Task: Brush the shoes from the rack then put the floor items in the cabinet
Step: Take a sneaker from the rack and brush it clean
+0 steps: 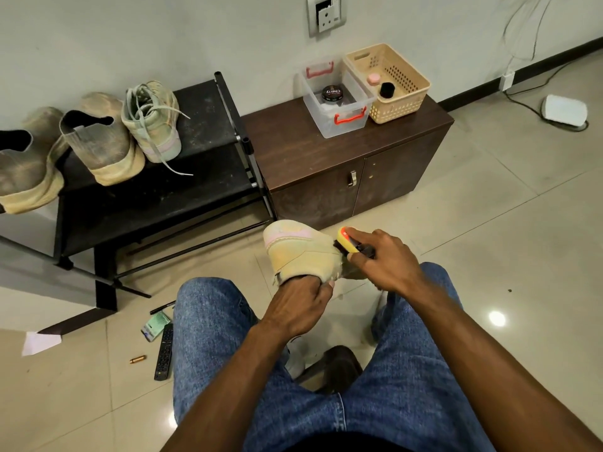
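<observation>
Left hand [301, 301] fingers grip suede shoe [303, 252]; right hand [383, 261] fingers clasp yellow brush [347, 241].

Evenly bright indoor light from overhead, round white glare spot on the glossy floor tiles [497, 318] right of the fingers, soft shadows beneath the rack [156, 197] left of them, wide-angle bending at edges, slight softness overall

Both bare forearms reach forward between the knees. The left hand [301, 301] has its fingers tucked into a beige suede shoe [301, 252]; the right hand [383, 259] grips a yellow-backed brush [347, 240], wrist bent inward.
</observation>
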